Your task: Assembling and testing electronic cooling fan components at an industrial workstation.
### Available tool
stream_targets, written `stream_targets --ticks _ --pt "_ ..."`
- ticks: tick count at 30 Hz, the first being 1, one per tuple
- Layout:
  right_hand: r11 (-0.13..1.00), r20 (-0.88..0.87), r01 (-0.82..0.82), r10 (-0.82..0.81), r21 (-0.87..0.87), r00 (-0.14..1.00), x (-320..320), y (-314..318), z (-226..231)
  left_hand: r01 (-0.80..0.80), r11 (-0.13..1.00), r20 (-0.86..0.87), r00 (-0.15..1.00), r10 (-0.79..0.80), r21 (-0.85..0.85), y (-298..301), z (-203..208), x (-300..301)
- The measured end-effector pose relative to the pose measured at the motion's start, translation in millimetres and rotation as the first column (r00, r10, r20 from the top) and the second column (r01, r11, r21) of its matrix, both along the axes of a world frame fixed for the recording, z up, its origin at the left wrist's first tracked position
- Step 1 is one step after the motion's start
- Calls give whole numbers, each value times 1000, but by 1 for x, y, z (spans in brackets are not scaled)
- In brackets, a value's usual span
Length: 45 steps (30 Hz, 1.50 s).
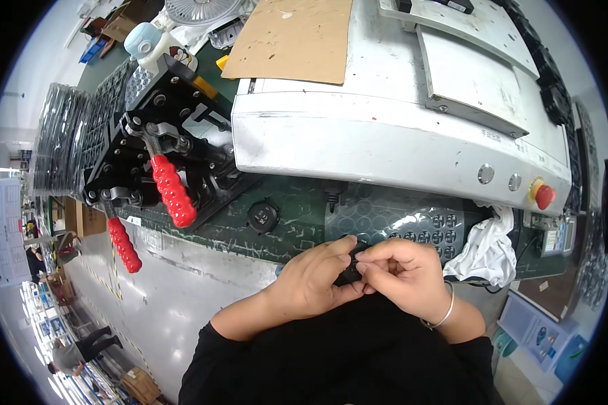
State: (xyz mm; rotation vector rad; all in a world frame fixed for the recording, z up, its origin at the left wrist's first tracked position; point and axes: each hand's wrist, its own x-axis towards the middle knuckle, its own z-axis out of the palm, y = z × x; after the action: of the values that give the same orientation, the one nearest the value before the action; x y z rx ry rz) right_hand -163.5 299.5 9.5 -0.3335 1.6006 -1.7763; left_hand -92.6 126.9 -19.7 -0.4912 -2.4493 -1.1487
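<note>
Close to my body at the bench's near edge, my left hand (317, 275) is closed round a small black part (349, 271), mostly hidden by fingers. My right hand (402, 271), with a bangle at its wrist, pinches thumb and forefinger together against that part. Whatever sits in the pinch is too small and covered to make out. A round black plastic piece with small tabs on its rim (263, 217) lies on the green bench mat (294, 226), left of my hands. Beyond my fingers is a clear tray (378, 216) with several small black parts in its right side.
Black toggle-clamp fixtures with red handles (173, 192) stand at the left. A white machine (358, 145) with metal buttons and a red stop button (544, 196) fills the back. White cloth (486, 250) lies at the right; stacked clear trays (64, 138) stand far left.
</note>
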Motion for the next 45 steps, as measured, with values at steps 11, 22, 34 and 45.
stream_targets --ticks 11,22,34,45 --pt "941 234 -245 191 232 953 -19 -2 7 158 987 25 987 -159 44 -26 1 -2" --pt "892 -453 -232 403 387 795 -24 -72 24 -321 947 -57 945 321 16 -66 -16 40" --pt "983 -963 -182 -61 -13 -263 -77 -185 100 -785 620 -395 567 723 7 -132 -50 73" --pt "972 -966 -24 -231 -235 116 -103 -252 98 -741 643 -122 668 734 -193 -248 170 -15"
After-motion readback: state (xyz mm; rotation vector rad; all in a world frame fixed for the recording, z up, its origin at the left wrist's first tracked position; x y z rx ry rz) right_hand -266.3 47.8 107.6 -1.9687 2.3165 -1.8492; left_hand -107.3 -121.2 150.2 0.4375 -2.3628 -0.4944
